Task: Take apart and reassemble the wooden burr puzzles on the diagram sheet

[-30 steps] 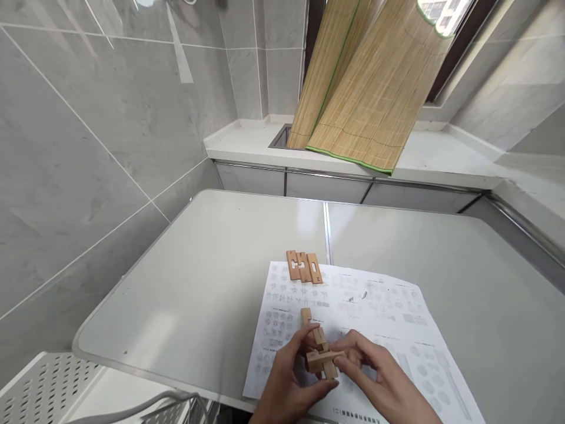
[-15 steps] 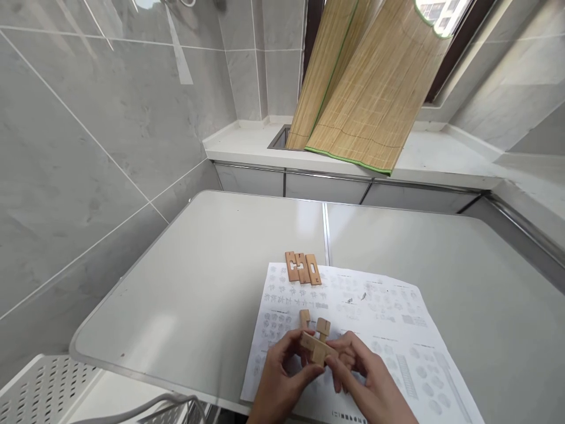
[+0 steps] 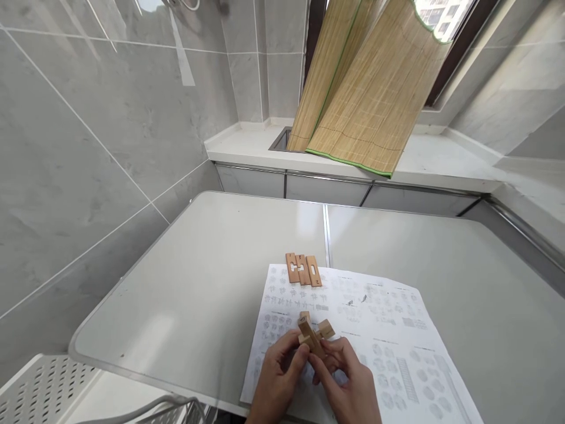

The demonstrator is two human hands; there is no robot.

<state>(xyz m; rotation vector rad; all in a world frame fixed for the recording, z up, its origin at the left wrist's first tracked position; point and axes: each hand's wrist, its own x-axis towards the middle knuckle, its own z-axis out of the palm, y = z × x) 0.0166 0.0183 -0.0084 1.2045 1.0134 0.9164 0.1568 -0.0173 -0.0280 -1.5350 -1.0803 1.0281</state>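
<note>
Several joined wooden pieces (image 3: 311, 337) are held between both hands above a printed paper sheet (image 3: 388, 330). My left hand (image 3: 280, 371) pinches them from the left, thumb on the near side. On the right, the fingers of my right hand (image 3: 346, 374) close on the near end of a long bar. A squarish block end (image 3: 325, 328) sticks out to the upper right. Three flat wooden pieces with cut-outs (image 3: 303, 270) lie side by side at the sheet's upper left edge.
The sheet lies on a white folding table (image 3: 176, 282) with a centre seam. Behind it are a counter (image 3: 241, 144) and a hanging bamboo mat (image 3: 362, 94). A white perforated basket (image 3: 44, 388) and grey cables (image 3: 163, 401) are at lower left.
The held wooden pieces have been turned, so the long bar now points up and away. My right hand has shifted left, closer to my left hand.
</note>
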